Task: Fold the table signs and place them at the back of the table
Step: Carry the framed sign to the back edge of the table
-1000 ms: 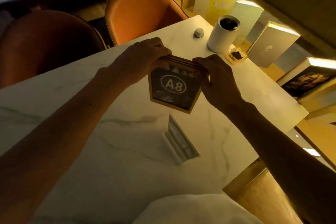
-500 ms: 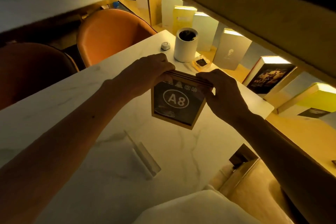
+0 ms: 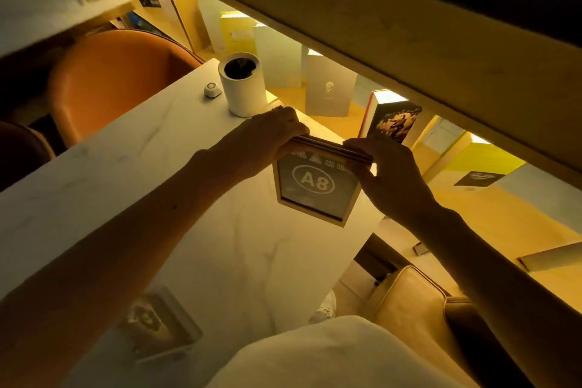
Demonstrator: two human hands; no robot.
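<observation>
A wood-framed table sign with a dark panel reading "A8" hangs above the white marble table, close to its far right edge. My left hand grips the left end of its folded top edge. My right hand pinches the right end of that same edge. The sign's panels lie pressed together at the top. A second sign or stand, pale and blurred, lies flat on the table near me at the lower left.
A white cylindrical holder and a small white device stand at the table's far edge. Behind are a lit shelf with upright books and an orange chair. A tan seat is at my right.
Both hands have carried the A8 sign farther toward the table's back right edge, still gripping its top. The view has shifted, so the pale sign on the table now sits lower left.
</observation>
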